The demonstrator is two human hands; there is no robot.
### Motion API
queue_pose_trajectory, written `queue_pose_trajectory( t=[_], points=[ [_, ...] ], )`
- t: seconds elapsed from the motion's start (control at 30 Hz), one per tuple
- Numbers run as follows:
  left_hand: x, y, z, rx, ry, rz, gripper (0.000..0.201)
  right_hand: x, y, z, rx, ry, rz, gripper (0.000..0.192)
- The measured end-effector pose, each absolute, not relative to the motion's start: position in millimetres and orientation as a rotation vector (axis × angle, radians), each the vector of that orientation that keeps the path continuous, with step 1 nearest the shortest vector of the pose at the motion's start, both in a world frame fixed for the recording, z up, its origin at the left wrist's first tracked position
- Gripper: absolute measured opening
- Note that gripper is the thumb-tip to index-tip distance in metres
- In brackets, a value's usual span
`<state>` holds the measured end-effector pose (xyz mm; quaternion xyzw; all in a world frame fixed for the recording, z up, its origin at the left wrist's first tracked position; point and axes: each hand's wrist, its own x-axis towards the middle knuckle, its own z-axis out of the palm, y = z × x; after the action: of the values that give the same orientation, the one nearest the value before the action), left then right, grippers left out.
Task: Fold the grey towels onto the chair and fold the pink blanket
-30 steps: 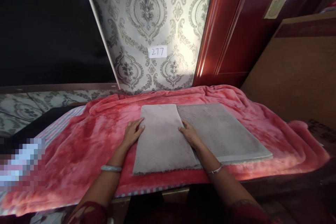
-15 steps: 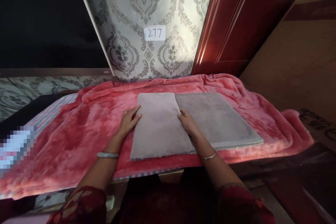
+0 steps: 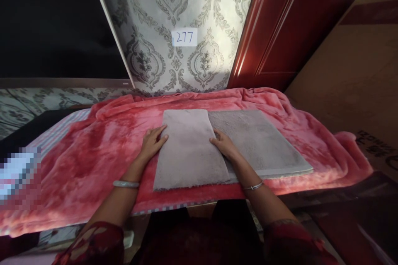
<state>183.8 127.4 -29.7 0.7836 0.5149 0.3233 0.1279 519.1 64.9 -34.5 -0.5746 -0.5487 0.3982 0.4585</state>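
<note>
A grey mat (image 3: 258,140) lies flat on a pink fleece blanket (image 3: 93,153). Its left part is folded over, showing a paler smooth underside (image 3: 189,149). My left hand (image 3: 152,143) rests flat at the left edge of the folded part, fingers together and pointing right. My right hand (image 3: 225,145) presses flat on the right edge of the fold, where it meets the darker mat surface. Neither hand grips anything. Each wrist wears a bangle.
The blanket covers a table whose front edge (image 3: 174,207) runs below the mat. Patterned wallpaper with a paper tag reading 277 (image 3: 184,37) stands behind. A red wooden door (image 3: 280,29) is at the right, a brown board (image 3: 351,74) beyond it, a dark screen (image 3: 52,20) at the left.
The view has tilted down a little, so everything sits higher in the frame. My hands stay flat on the two edges of the folded mat, barely moved.
</note>
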Motion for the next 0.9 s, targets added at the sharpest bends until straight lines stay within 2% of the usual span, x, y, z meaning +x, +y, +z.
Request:
queue_pose_trajectory(
  t=[0.23,0.43,0.6,0.73,0.9],
  points=[
    [181,128,-30,2.284,1.484,0.963,0.055,516,105,-17,-1.578,-1.401,0.759,0.062],
    [179,128,-30,2.28,1.465,0.982,0.057,504,115,-21,-1.532,-1.413,0.634,0.048],
    [179,127,-29,2.265,1.461,0.981,0.057,502,111,-23,-1.585,-1.393,0.613,0.048],
    [181,126,-27,2.272,1.485,0.953,0.057,505,102,-17,-1.624,-1.393,0.636,0.053],
    [183,127,-28,2.304,1.48,0.948,0.057,517,62,-21,-1.552,-1.461,0.72,0.07]
  ],
)
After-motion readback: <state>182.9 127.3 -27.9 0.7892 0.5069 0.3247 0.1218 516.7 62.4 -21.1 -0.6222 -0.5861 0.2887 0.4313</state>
